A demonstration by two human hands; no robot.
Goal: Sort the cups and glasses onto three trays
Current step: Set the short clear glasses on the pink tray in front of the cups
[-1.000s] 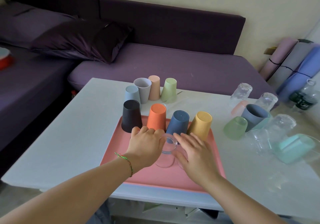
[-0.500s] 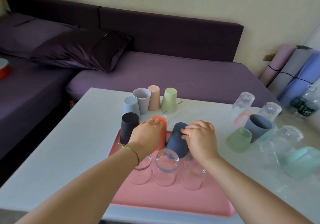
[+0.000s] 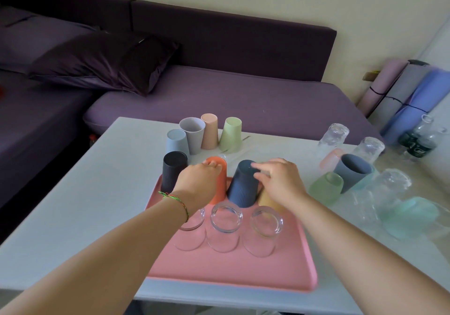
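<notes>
Both hands have left the clear glasses (image 3: pixel 226 217) at the front of the pink tray (image 3: pixel 243 271) for the upturned cups behind. My left hand (image 3: pixel 198 183) curls round the orange cup (image 3: pixel 220 188). My right hand (image 3: pixel 280 181) lies loosely open, fingertips on the navy cup (image 3: pixel 242 185), palm hiding most of the yellow cup (image 3: pixel 264 199). I judge it best to slide each cup flat on its rim, wrists clear of the glasses.

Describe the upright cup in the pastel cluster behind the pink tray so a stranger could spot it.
On the white table, look just beyond the far edge of the pink tray, where four pastel cups stand together. The grey cup is second from the left. It alone stands mouth up; its neighbours are upside down.
</notes>
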